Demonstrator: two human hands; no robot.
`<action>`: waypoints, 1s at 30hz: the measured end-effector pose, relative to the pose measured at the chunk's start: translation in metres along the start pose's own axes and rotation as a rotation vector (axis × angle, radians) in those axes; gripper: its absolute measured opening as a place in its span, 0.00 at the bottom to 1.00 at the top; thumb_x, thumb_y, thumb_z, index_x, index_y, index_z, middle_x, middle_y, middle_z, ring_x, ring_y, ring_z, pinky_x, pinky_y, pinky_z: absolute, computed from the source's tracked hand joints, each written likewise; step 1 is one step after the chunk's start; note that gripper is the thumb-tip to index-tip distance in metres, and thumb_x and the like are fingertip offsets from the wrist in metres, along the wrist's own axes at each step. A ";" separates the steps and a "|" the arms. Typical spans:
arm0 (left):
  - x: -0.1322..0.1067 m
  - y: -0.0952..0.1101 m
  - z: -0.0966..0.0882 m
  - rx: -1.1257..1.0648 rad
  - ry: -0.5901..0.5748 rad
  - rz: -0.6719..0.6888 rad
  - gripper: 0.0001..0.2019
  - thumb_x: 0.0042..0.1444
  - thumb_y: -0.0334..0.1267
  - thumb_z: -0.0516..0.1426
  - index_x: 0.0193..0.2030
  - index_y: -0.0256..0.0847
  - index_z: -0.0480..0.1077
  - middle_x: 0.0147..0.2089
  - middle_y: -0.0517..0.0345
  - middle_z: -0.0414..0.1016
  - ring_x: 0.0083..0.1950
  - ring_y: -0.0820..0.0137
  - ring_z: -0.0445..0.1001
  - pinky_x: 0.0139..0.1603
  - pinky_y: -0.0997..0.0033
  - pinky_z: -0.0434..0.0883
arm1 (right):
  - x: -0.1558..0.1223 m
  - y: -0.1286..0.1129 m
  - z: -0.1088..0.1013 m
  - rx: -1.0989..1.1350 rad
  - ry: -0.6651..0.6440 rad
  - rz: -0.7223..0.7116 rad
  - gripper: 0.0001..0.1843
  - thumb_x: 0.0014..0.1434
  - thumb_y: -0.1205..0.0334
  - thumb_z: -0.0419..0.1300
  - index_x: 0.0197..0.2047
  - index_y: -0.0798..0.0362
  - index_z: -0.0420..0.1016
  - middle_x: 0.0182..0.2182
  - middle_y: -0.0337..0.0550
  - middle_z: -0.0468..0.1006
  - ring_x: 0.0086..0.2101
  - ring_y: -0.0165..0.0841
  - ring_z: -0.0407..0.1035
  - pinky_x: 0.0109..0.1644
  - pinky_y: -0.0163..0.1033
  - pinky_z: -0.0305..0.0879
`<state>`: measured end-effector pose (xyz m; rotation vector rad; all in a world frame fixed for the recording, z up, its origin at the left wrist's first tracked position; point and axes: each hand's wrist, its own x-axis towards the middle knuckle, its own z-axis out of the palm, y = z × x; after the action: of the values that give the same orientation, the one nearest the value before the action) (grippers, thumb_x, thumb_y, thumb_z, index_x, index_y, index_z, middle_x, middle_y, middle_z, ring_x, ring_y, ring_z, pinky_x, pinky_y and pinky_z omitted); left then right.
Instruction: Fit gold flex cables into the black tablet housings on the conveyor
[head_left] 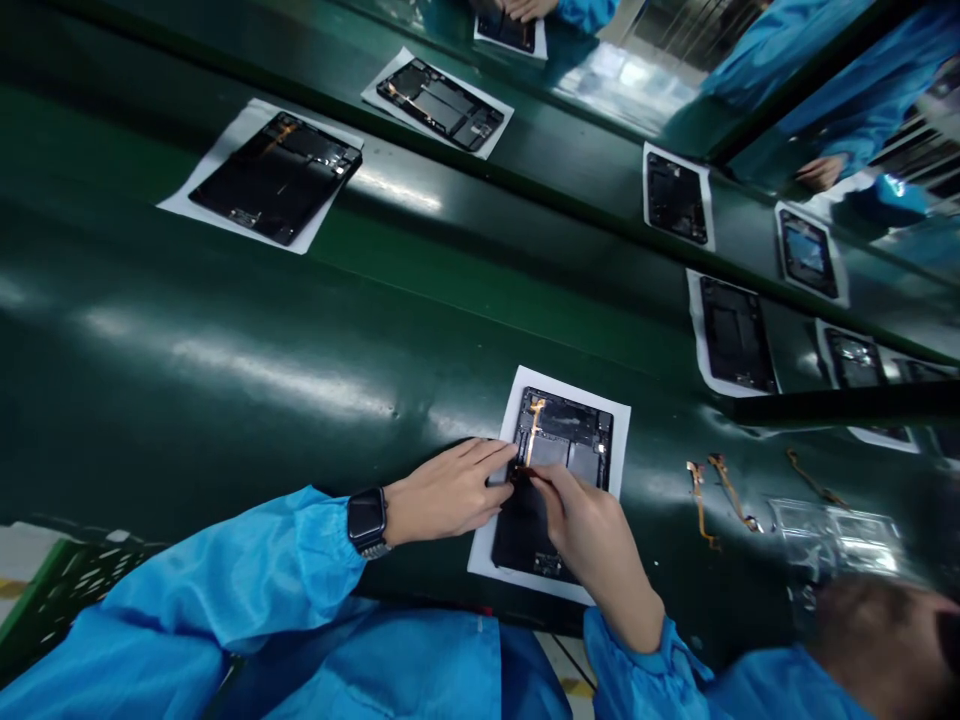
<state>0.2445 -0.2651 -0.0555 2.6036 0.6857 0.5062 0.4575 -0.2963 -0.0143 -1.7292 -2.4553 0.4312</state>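
Likely light and easily creased, the thin orange ribbon cable [533,435] inside the open black tablet [516,530] is best held by its edges. The right hand [591,525] bunches at its lower end, grip unclear; the left hand [455,487], fingers parted, touches the tablet's side.

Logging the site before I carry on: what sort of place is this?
Probably an electronics workshop or factory line: opened tablet-like devices lie on white sheets along green worktops, loose flex cables lie nearby, and people wear blue smocks.
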 end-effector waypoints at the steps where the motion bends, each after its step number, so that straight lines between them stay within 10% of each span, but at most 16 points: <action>1: 0.000 0.000 0.000 0.001 0.002 -0.005 0.10 0.63 0.35 0.55 0.48 0.34 0.71 0.65 0.36 0.61 0.68 0.53 0.60 0.65 0.53 0.64 | 0.000 -0.001 0.002 -0.014 -0.005 -0.004 0.11 0.70 0.65 0.47 0.43 0.54 0.70 0.30 0.44 0.78 0.26 0.35 0.74 0.25 0.36 0.59; 14: 0.000 0.001 0.001 0.022 -0.018 -0.005 0.14 0.62 0.39 0.57 0.52 0.34 0.70 0.66 0.36 0.61 0.69 0.53 0.58 0.67 0.51 0.62 | 0.007 -0.007 0.010 0.072 0.007 -0.026 0.11 0.68 0.67 0.47 0.44 0.54 0.71 0.33 0.46 0.79 0.29 0.36 0.75 0.29 0.36 0.63; 20: -0.003 -0.002 -0.002 -0.057 -0.011 0.004 0.15 0.63 0.40 0.57 0.55 0.38 0.70 0.66 0.41 0.61 0.68 0.55 0.59 0.65 0.51 0.63 | -0.004 0.010 0.016 0.745 0.291 0.255 0.09 0.66 0.59 0.55 0.45 0.50 0.73 0.40 0.44 0.79 0.41 0.37 0.75 0.46 0.42 0.71; 26: 0.023 -0.017 -0.014 -0.040 0.083 -0.079 0.12 0.67 0.37 0.52 0.54 0.42 0.71 0.62 0.49 0.66 0.65 0.60 0.63 0.62 0.55 0.66 | -0.008 0.033 0.010 1.456 0.441 0.491 0.12 0.64 0.52 0.53 0.36 0.52 0.68 0.28 0.38 0.68 0.26 0.31 0.68 0.27 0.37 0.69; 30: 0.075 -0.042 -0.022 0.105 0.138 -0.076 0.13 0.66 0.37 0.53 0.54 0.38 0.71 0.60 0.45 0.68 0.64 0.57 0.63 0.61 0.52 0.65 | -0.026 0.084 -0.006 1.200 0.437 0.533 0.16 0.60 0.47 0.58 0.34 0.52 0.69 0.19 0.31 0.62 0.16 0.26 0.56 0.18 0.32 0.54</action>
<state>0.2800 -0.1855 -0.0385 2.6456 0.8744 0.6470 0.5435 -0.2937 -0.0312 -1.5477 -0.9572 1.1077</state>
